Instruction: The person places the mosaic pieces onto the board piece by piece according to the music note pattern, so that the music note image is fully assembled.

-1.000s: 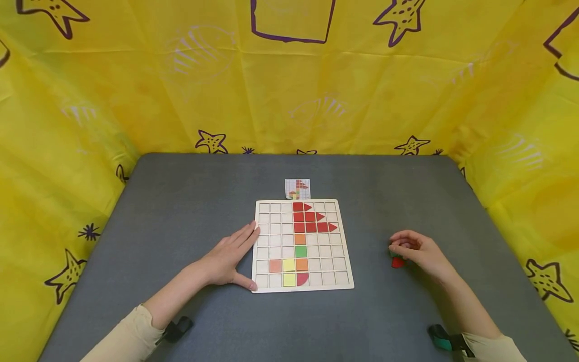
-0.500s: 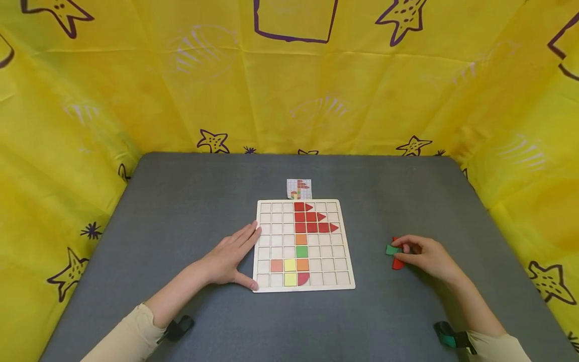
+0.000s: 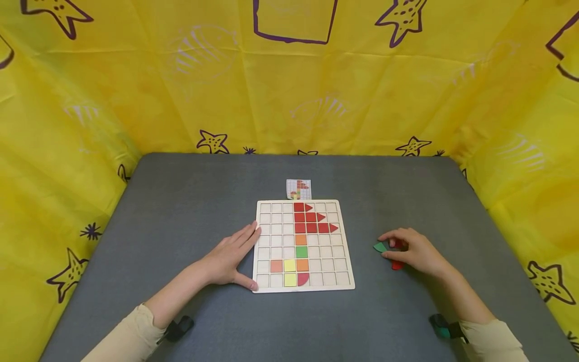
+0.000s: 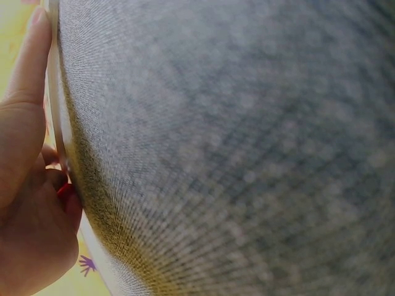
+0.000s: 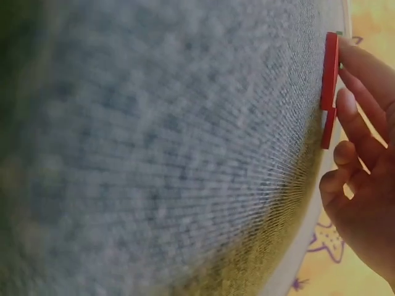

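A light wooden grid board (image 3: 330,251) lies on the dark table with red, orange, green, yellow and pink tiles in some squares. My left hand (image 3: 228,256) rests along its left edge, fingers spread and thumb at the near corner. To the board's right, my right hand (image 3: 416,251) pinches a small green tile (image 3: 379,247) between thumb and index finger, close to the tabletop. Red tiles (image 3: 397,265) lie under and beside that hand, partly hidden by the fingers. In the right wrist view, a red tile (image 5: 330,71) shows edge-on near the fingertips.
A small printed card (image 3: 298,189) with a coloured grid pattern lies against the board's far edge. The grey table (image 3: 203,191) is enclosed by yellow patterned cloth (image 3: 285,75) at the back and sides.
The right hand has shifted the green tile left, away from the red tiles, and the tile has turned. The left hand and the board stay in place.
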A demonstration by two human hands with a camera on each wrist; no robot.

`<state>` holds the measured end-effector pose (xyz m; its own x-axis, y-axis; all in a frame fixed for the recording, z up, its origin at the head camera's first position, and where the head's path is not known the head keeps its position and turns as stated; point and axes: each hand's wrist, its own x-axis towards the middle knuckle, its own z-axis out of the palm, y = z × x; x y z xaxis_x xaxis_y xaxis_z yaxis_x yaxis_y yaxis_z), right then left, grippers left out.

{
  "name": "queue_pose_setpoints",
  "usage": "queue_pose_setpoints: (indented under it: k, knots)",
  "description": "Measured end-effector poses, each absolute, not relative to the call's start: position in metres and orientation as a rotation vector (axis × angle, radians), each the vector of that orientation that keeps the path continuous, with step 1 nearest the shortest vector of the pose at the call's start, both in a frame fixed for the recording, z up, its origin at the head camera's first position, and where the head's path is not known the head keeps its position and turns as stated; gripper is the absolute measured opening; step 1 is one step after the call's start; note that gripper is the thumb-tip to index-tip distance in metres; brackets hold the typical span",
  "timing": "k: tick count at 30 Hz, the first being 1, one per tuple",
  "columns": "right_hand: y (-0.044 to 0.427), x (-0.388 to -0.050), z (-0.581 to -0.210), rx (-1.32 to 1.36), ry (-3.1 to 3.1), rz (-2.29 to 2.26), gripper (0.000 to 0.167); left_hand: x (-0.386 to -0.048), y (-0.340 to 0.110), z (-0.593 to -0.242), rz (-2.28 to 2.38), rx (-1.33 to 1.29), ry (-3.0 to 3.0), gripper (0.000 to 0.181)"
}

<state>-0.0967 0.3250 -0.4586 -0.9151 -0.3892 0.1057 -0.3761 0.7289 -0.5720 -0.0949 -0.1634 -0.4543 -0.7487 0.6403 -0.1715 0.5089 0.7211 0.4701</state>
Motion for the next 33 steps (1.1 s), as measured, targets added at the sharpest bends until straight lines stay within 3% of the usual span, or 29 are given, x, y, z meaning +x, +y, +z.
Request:
queue_pose_setpoints:
  k: [12, 22, 33]
  knots:
    - [0.315, -0.098, -0.456, -0.374, 2.817, -1.146, 0.023, -0.094, -0.164, -0.455, 0.591, 0.909, 2.615, 0.129]
    - [0.258, -0.093, -0.445, -0.214, 2.483, -1.654, 0.027, -0.094, -0.163, -0.454, 0.576, 0.913, 2.617, 0.129]
    - [0.191, -0.084, -0.448, -0.312, 2.301, -1.632, 0.026, -0.094, -0.162, -0.454, 0.572, 0.911, 2.612, 0.129]
